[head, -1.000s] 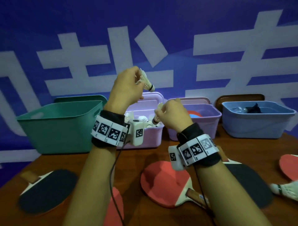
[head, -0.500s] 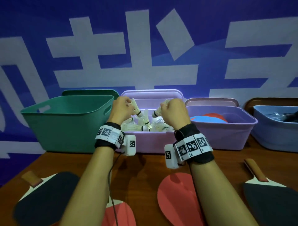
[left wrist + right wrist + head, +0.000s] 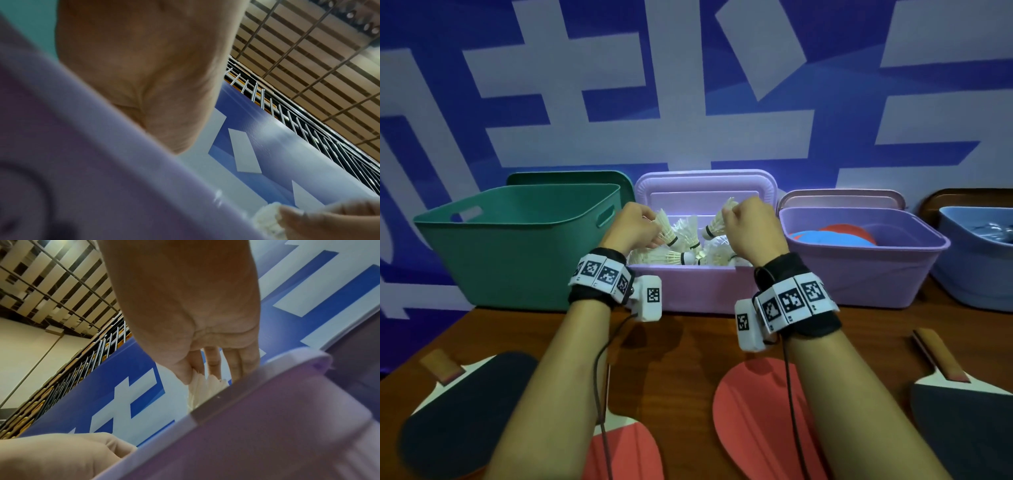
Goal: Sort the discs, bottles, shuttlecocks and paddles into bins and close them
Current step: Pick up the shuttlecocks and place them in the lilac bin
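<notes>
Fingers of the left hand curl round a shuttlecock, while the right hand pinches a second shuttlecock by its feathers, both held cork-down over the pink bin at the table's back edge. More shuttlecocks fill that bin. A green bin stands left, a purple bin holding discs right. Paddles lie along the near edge.
</notes>
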